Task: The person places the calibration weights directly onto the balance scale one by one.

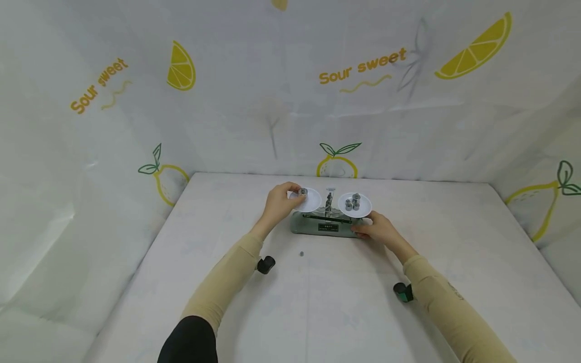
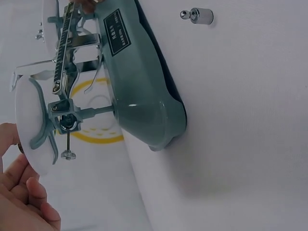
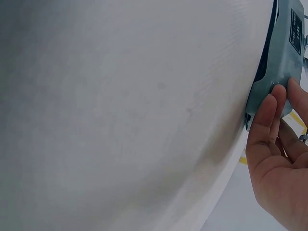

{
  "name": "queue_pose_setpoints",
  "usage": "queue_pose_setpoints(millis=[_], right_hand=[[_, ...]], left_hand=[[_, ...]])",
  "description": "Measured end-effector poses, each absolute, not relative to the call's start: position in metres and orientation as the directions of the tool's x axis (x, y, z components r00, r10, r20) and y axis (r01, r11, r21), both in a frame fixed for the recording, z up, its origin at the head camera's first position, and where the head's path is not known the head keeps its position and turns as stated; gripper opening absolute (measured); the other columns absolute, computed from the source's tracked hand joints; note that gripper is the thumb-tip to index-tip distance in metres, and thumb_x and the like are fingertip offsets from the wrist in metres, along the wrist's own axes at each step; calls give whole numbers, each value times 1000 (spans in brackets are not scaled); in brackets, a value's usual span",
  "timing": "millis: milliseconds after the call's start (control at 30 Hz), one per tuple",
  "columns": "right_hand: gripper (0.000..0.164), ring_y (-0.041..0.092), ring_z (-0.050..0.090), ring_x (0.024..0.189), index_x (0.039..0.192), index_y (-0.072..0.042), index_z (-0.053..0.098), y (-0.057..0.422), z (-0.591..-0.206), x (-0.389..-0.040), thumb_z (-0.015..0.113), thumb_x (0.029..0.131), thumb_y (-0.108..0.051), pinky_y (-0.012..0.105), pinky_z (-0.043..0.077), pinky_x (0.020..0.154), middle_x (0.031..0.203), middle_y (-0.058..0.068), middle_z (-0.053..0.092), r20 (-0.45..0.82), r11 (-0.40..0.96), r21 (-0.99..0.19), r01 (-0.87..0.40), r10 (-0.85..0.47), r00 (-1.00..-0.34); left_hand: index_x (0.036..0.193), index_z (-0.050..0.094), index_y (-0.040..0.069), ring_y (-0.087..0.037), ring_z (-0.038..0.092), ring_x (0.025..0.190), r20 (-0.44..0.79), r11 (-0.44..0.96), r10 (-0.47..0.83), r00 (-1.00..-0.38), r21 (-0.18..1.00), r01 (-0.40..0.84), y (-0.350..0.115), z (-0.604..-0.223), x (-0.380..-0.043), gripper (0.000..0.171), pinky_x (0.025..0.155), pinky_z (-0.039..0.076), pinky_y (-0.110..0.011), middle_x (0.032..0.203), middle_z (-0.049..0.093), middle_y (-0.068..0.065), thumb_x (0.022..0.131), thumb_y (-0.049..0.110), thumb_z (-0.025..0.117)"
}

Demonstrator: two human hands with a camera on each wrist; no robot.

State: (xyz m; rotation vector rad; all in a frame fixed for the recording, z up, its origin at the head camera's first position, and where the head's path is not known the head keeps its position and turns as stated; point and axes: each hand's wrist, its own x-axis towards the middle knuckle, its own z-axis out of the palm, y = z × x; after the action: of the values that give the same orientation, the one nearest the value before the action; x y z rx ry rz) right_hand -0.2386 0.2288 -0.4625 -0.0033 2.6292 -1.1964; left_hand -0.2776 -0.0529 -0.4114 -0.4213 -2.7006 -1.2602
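Observation:
A green balance scale (image 1: 328,227) stands on the table with two white pans. At the left pan (image 1: 312,202), my left hand (image 1: 280,204) pinches a small metal weight (image 1: 303,191) between thumb and finger, just over the pan's surface. The left wrist view shows these fingers (image 2: 18,173) at the pan's rim, with the weight mostly hidden behind it. Several metal weights (image 1: 356,200) stand on the right pan (image 1: 366,202). My right hand (image 1: 380,229) grips the right end of the scale's base (image 3: 274,82), its thumb on the front face.
One small metal weight (image 2: 202,16) lies on the white table in front of the scale. Behind the scale rises a white backdrop (image 1: 254,126) printed with lemons. A black wrist camera (image 1: 266,264) hangs at the left sleeve, another camera (image 1: 403,292) at the right.

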Motion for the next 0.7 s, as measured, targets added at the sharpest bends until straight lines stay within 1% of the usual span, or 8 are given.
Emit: queue_pose_setpoints(millis=[100,267,400,500,633,700], right_hand=[[65,14,61,83,134,3,42,229,-462,-238,68,84,-30,39,46,87,102,15,67,-235,658,-745,106,-110,-966],[66,16,62,84,134,3,42,230,-463,-238,68,84,-30,41,45,89,94,12,69,-229,658,-746,100,-113,-967],[68,13,63,83,135,3,40,231,-461,-237,68,84,-31,39,46,88,95,12,69,-227,652,-752,96,-119,-967],[69,13,63,84,137,3,38,230,-461,-237,68,84,-32,39,46,89,97,13,69,-233,648,-755,101,-122,-965],[69,15,63,86,136,3,39,229,-461,-238,68,84,-32,40,45,90,98,13,69,-240,649,-753,109,-116,-964],[69,15,62,87,136,3,40,229,-461,-237,68,84,-32,40,45,90,99,14,68,-238,650,-752,109,-114,-964]], left_hand=[[109,66,7,-26,58,110,230,611,195,-953,732,301,-51,-412,-280,31,94,45,-41,110,67,-10,83,24,70],[108,65,6,-27,59,110,216,610,198,-956,737,292,-50,-412,-281,30,95,45,-42,110,67,-11,83,22,70],[113,63,5,-27,57,112,211,599,205,-956,745,293,-50,-410,-281,35,98,43,-42,111,66,-11,83,21,69],[116,61,4,-27,55,112,236,605,211,-949,731,316,-51,-410,-280,38,99,42,-42,111,64,-11,83,22,69],[114,62,4,-26,55,108,285,616,216,-934,702,357,-54,-410,-275,38,95,43,-41,112,61,-12,83,24,70],[113,62,4,-27,55,105,306,609,218,-927,699,374,-55,-410,-272,38,90,45,-40,111,61,-12,83,26,70]])
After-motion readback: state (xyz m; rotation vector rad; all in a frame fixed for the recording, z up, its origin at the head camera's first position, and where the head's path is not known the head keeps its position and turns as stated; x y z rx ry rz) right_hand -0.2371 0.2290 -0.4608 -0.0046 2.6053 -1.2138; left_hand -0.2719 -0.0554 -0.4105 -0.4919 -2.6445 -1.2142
